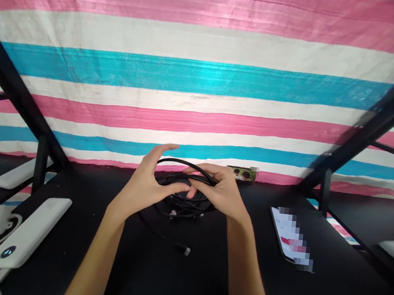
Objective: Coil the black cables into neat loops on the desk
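A black cable point(185, 207) is wound into several loose loops just above or on the dark table, in the middle of the view. My right hand point(222, 190) pinches the right side of the loops between thumb and fingers. My left hand point(149, 184) is at the left side, index finger stretched up and thumb reaching across the coil, a wide gap between them; its other fingers are hidden. One loop arches up between the hands. A loose end with a metal-tipped plug point(186, 250) hangs or lies nearer to me, below the coil. Small light connector pieces show at the coil's lower edge.
The black table point(154, 284) backs onto a striped pink, white and blue sheet point(204, 78). A phone point(291, 239) lies right; a picture-screened device point(243, 174) is at the back edge. Left are a white power strip-like bar point(33, 231) and white cords point(12, 226). Black frame bars point(364, 132) slant up.
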### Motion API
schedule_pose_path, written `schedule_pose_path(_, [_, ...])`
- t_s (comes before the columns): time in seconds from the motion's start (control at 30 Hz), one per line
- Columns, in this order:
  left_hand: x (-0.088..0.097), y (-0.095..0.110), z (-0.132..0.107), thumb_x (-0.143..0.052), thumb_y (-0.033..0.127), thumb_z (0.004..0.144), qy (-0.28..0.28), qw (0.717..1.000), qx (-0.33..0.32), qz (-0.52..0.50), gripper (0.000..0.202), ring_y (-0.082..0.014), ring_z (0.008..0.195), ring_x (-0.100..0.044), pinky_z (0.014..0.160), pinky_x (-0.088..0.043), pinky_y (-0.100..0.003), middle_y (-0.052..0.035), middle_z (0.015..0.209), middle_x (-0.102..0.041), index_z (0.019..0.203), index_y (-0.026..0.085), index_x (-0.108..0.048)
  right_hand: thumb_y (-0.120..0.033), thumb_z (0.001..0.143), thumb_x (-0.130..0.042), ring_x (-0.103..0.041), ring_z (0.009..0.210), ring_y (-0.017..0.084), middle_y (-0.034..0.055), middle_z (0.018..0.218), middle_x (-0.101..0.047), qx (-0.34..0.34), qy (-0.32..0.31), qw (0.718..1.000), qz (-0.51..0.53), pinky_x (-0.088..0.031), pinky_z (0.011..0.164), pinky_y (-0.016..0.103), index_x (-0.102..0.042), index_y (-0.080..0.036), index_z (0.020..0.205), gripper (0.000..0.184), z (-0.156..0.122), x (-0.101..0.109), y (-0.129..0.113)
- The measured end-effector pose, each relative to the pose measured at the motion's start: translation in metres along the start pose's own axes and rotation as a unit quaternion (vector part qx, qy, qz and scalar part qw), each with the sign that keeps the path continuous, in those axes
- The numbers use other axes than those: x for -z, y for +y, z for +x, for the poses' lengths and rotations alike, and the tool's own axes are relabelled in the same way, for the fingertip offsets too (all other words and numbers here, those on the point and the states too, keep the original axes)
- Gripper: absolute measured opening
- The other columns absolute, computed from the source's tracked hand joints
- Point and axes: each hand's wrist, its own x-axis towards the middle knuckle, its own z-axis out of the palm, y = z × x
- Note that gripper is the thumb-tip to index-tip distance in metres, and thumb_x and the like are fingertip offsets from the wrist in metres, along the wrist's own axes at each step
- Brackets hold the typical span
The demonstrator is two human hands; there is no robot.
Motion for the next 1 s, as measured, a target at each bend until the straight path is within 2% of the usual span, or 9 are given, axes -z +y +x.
schedule_pose_path(0.1, [-0.002, -0.006, 0.003, -0.070, 0.037, 0.073, -0.020, 0.996, 0.053, -0.071, 0.029, -0.0187, 0.085, -0.065, 0.079, -0.049, -0.029, -0.0024, 0.088, -0.068, 0.096, 0.022, -0.062, -0.026, 0.075, -0.069, -0.052, 0.035, 0.010, -0.0044, 0.046, -0.058, -0.005, 0.051, 0.998, 0.043, -0.044, 0.044, 0.024, -0.075, -0.020, 0.086, 0.014, 0.001, -0.002, 0.007])
schedule_pose_path(0.17, [-0.004, -0.010, 0.005, -0.069, 0.038, 0.074, 0.002, 0.988, 0.105, -0.111, 0.021, -0.0136, 0.053, -0.059, 0.057, -0.047, -0.025, 0.0027, 0.056, -0.059, 0.076, 0.019, -0.062, -0.028, 0.071, -0.072, -0.043, 0.029, 0.007, -0.0047, 0.045, -0.056, -0.002, 0.128, 0.989, 0.069, -0.032, 0.033, 0.021, -0.074, -0.019, 0.080, 0.014, 0.003, 0.000, 0.013])
schedule_pose_path(0.27, [-0.004, -0.015, 0.007, -0.067, 0.040, 0.076, 0.020, 0.970, 0.167, -0.173, 0.032, -0.0106, 0.035, -0.048, 0.044, -0.040, -0.023, 0.0068, 0.037, -0.040, 0.057, 0.019, -0.052, -0.032, 0.068, -0.074, -0.033, 0.026, 0.005, -0.0075, 0.038, -0.048, -0.016, 0.225, 0.967, 0.114, -0.019, 0.028, 0.020, -0.071, -0.019, 0.077, 0.015, 0.007, 0.004, 0.018])
schedule_pose_path(0.33, [-0.003, -0.019, 0.009, -0.065, 0.039, 0.078, 0.042, 0.954, 0.183, -0.232, 0.042, -0.0079, 0.029, -0.041, 0.043, -0.039, -0.023, 0.0081, 0.033, -0.032, 0.049, 0.020, -0.042, -0.033, 0.071, -0.073, -0.034, 0.028, 0.005, -0.0091, 0.037, -0.044, -0.045, 0.212, 0.968, 0.127, -0.024, 0.031, 0.019, -0.069, -0.020, 0.083, 0.018, 0.010, 0.005, 0.020])
schedule_pose_path(0.5, [0.002, -0.022, 0.013, -0.060, 0.031, 0.077, 0.121, 0.896, 0.219, -0.367, 0.057, -0.0022, 0.026, -0.016, 0.036, -0.025, -0.021, 0.0092, 0.031, -0.016, 0.045, 0.019, -0.015, -0.041, 0.078, -0.066, -0.055, 0.048, 0.010, -0.0040, 0.052, -0.059, -0.125, 0.054, 0.988, 0.067, -0.045, 0.052, 0.022, -0.067, -0.018, 0.099, 0.030, 0.016, -0.007, 0.028])
schedule_pose_path(0.7, [-0.008, -0.007, 0.011, -0.051, 0.029, 0.079, 0.189, 0.871, 0.219, -0.397, 0.050, -0.0024, 0.027, -0.015, 0.035, -0.019, -0.021, 0.0085, 0.034, -0.014, 0.049, 0.018, -0.013, -0.055, 0.083, -0.053, -0.063, 0.050, 0.013, -0.0068, 0.045, -0.049, -0.135, 0.088, 0.974, 0.160, -0.045, 0.048, 0.021, -0.062, -0.019, 0.086, 0.038, 0.023, -0.022, 0.039])
schedule_pose_path(0.8, [-0.010, -0.004, 0.010, -0.052, 0.030, 0.080, 0.129, 0.861, 0.222, -0.438, 0.051, -0.0021, 0.025, -0.015, 0.034, -0.018, -0.021, 0.0088, 0.033, -0.015, 0.048, 0.019, -0.013, -0.052, 0.079, -0.061, -0.057, 0.041, 0.010, -0.0095, 0.042, -0.042, -0.133, 0.110, 0.969, 0.176, -0.045, 0.047, 0.021, -0.062, -0.018, 0.082, 0.035, 0.022, -0.015, 0.036])
schedule_pose_path(0.9, [-0.006, -0.009, 0.011, -0.058, 0.030, 0.079, 0.025, 0.855, 0.250, -0.454, 0.054, -0.0013, 0.025, -0.014, 0.032, -0.017, -0.021, 0.0098, 0.032, -0.016, 0.046, 0.020, -0.016, -0.043, 0.075, -0.068, -0.032, 0.028, 0.004, -0.0136, 0.039, -0.032, -0.133, 0.122, 0.958, 0.221, -0.042, 0.040, 0.020, -0.061, -0.019, 0.082, 0.026, 0.017, -0.003, 0.027])
schedule_pose_path(1.0, [0.000, -0.018, 0.013, -0.065, 0.029, 0.076, -0.006, 0.871, 0.258, -0.418, 0.055, -0.0001, 0.027, -0.017, 0.034, -0.022, -0.019, 0.0104, 0.034, -0.018, 0.044, 0.019, -0.022, -0.037, 0.075, -0.069, -0.013, 0.029, 0.002, -0.0142, 0.039, -0.025, -0.150, 0.084, 0.948, 0.267, -0.018, 0.029, 0.017, -0.062, -0.019, 0.085, 0.022, 0.012, 0.008, 0.015])
